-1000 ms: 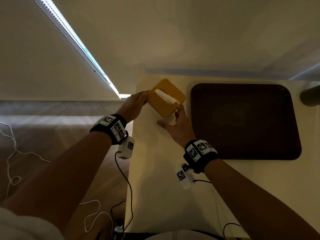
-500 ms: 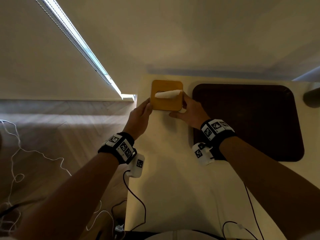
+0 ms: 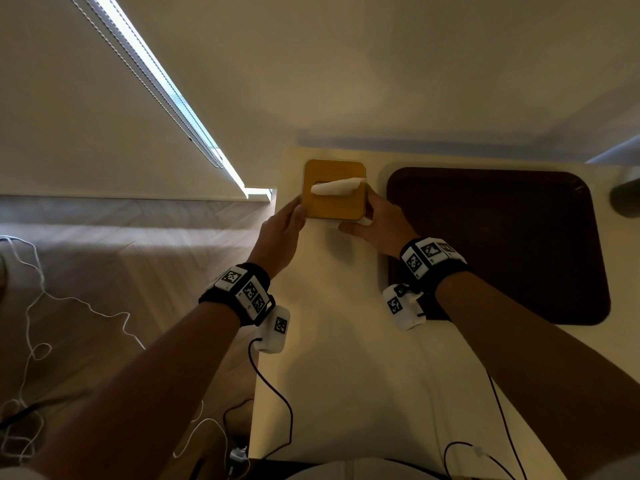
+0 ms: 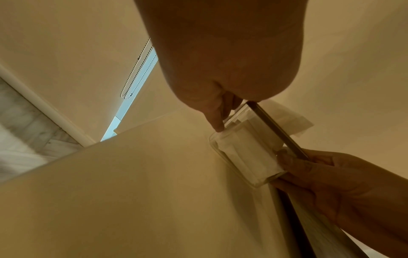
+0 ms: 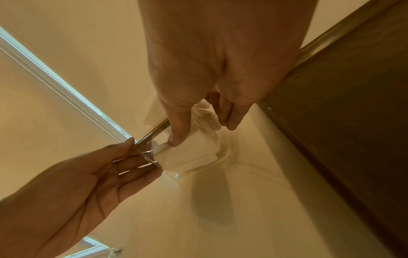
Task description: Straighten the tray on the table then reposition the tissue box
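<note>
The tissue box (image 3: 332, 202) has a clear body, an orange-brown lid and a white tissue (image 3: 334, 186) sticking out. It stands at the table's far left corner, square to the edges, left of the dark brown tray (image 3: 495, 244). My left hand (image 3: 294, 216) presses straight fingers flat against the box's left side (image 5: 189, 155). My right hand (image 3: 360, 220) grips the right near corner, thumb on the near face and fingers round the right side (image 4: 247, 153). The tray lies flat with its long side parallel to the table's back edge.
The cream table (image 3: 346, 375) ends just left of the box, over a wooden floor with loose cables (image 3: 34, 306). A wall runs close behind the table. A dark rounded object (image 3: 625, 199) sits at the far right edge beside the tray.
The box has turned from a diagonal pose to square with the table and moved slightly back toward the far left corner. Both hands went forward with it.
</note>
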`<state>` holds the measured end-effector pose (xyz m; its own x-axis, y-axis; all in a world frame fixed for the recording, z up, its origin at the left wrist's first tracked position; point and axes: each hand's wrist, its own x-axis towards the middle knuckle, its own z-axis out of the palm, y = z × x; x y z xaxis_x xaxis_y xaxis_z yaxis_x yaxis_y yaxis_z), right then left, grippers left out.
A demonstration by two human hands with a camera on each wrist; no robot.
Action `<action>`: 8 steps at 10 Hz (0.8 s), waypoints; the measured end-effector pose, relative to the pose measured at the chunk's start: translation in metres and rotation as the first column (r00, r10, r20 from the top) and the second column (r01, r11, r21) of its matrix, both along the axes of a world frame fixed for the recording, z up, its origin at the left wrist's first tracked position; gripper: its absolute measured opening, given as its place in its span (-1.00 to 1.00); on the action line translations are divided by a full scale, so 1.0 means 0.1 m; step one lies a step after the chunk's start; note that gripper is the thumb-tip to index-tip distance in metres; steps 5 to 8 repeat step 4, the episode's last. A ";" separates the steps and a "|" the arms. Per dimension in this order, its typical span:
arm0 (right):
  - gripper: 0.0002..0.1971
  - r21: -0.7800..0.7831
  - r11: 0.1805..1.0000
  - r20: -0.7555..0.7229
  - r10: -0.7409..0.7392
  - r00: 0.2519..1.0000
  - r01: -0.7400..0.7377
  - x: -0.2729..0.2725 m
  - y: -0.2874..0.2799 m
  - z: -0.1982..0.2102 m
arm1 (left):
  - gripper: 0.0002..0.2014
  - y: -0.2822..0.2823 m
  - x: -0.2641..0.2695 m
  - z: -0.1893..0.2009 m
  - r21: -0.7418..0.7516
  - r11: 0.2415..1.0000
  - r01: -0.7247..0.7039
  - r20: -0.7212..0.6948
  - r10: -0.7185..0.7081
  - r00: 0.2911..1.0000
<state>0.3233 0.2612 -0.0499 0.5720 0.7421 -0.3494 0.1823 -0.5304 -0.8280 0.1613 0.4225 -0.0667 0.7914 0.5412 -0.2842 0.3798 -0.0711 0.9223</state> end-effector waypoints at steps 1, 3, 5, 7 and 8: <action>-0.08 -0.023 1.000 0.012 0.007 1.000 -0.007 0.01 0.00 0.04 | -0.72 -0.01 0.00 0.02 0.002 1.000 0.005 -0.015 -0.005 1.000; 0.08 -0.143 0.990 0.032 0.009 0.999 -0.004 -0.03 -0.10 0.06 | -0.43 -0.07 -0.11 0.12 0.070 0.997 -0.035 -0.063 0.039 0.997; 0.01 -0.167 0.984 0.077 -0.048 0.996 0.060 -0.16 -0.27 0.08 | -0.49 -0.13 -0.26 0.12 0.150 0.988 -0.034 -0.084 0.047 0.995; 0.01 -0.167 0.984 0.077 -0.048 0.996 0.060 -0.16 -0.27 0.08 | -0.49 -0.13 -0.26 0.12 0.150 0.988 -0.034 -0.084 0.047 0.995; 0.01 -0.167 0.984 0.077 -0.048 0.996 0.060 -0.16 -0.27 0.08 | -0.49 -0.13 -0.26 0.12 0.150 0.988 -0.034 -0.084 0.047 0.995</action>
